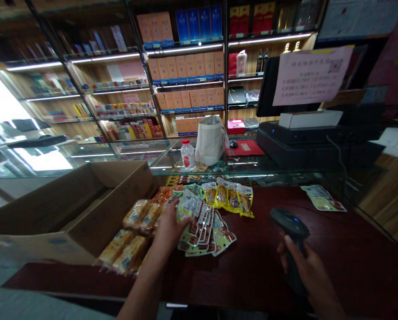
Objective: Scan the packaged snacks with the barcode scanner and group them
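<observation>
My right hand (305, 264) is wrapped round the handle of a dark barcode scanner (290, 224), its head tilted up to the left and a small blue light lit on top. At the left edge of a fanned stack of snack packets (202, 226), my left hand (170, 226) grips with the thumb over the top packets; some fingers are hidden. These packets are flat, pale green and brown, and overlap on the dark red counter. Left of this hand lie clear-wrapped bread packs (129, 251). Behind the fan is a strip of yellow-edged vacuum food packs (228, 197).
An open cardboard box (110, 211) stands at the left. One more green packet (323, 198) lies far right. On the glass case are a red-capped bottle (187, 155), a white bag (209, 141) and a red folder (244, 147). A monitor with a pink notice (310, 75) stands behind.
</observation>
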`<state>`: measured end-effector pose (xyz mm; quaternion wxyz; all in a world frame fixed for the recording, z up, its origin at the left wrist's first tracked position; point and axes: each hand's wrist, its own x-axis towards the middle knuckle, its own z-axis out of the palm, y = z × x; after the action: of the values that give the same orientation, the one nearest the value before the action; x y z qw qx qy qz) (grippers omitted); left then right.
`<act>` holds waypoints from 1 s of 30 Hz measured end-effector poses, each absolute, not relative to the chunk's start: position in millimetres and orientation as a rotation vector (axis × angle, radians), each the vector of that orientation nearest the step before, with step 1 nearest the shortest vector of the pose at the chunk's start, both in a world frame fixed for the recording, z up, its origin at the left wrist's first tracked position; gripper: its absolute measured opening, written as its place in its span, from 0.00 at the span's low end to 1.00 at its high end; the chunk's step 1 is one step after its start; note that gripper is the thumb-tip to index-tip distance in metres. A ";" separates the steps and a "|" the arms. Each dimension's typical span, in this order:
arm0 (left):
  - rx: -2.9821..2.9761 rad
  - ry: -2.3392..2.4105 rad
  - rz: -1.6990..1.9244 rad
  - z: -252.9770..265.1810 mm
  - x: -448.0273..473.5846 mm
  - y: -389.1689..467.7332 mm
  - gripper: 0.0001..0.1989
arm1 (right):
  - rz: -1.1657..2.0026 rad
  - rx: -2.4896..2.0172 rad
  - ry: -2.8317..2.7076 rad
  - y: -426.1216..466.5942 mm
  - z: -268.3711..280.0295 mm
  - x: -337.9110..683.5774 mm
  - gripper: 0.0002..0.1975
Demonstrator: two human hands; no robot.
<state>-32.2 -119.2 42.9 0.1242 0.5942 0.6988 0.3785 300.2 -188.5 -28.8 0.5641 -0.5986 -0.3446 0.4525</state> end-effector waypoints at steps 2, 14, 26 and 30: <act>1.575 1.860 1.238 46.4 -27.7 -125.5 0.26 | 1.081 -1.381 -0.818 -186.6 -27.2 295.9 0.31; 0.919 1.016 1.286 24.8 70.6 -172.3 0.19 | 0.905 -1.187 -0.831 -179.3 25.6 244.7 0.26; 1.026 0.937 1.102 15.7 84.5 -171.8 0.16 | 0.908 -1.176 -0.805 -171.8 26.1 269.2 0.25; 1.023 0.966 1.198 9.3 95.6 -161.5 0.17 | 0.837 -1.229 -0.870 -178.5 31.4 278.3 0.22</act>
<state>95.6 -161.5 9.3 0.6026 0.4418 0.4170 0.5174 278.3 -178.5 31.4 0.6514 -0.5412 -0.3833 0.3685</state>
